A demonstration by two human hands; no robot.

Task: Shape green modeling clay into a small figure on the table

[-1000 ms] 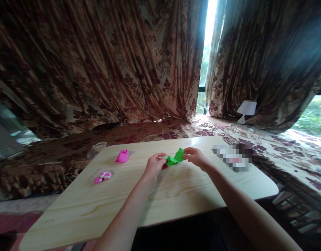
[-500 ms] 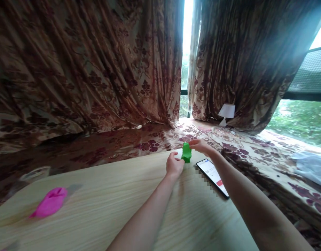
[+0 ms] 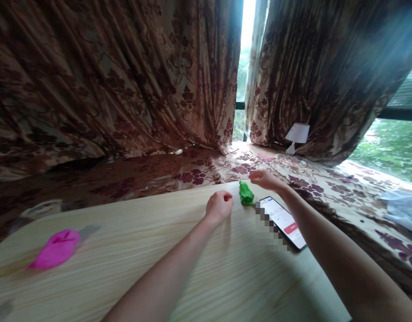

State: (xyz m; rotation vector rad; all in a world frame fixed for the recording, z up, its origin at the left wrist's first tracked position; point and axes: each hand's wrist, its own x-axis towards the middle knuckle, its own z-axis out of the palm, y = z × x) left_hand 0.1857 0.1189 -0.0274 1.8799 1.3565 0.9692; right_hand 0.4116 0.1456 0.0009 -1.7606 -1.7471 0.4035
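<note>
A crumpled green piece of soft material (image 3: 246,195) sits near the table's far edge, its narrow end pointing up and away. To its left, my left hand (image 3: 220,206) hovers just off it, fingers loosely curled with a small gap to the thumb and nothing visible in them. My right hand (image 3: 263,179) is above and right of the green piece, apart from it, fingers bent and slightly parted, apparently holding nothing. Under my right forearm lies a phone (image 3: 283,221) with a running timer on its screen.
A pink soft, sock-like item (image 3: 56,250) lies at the left of the wooden table (image 3: 132,241). Beyond the table are flowered fabric (image 3: 195,176) and long curtains (image 3: 179,80). A small white lamp (image 3: 298,134) stands back right, and pale cloth (image 3: 402,208) lies far right.
Both hands have let go of the green piece and drawn apart, left hand leftward, right hand up and right. The green piece now rests on the table. The view has shifted slightly.
</note>
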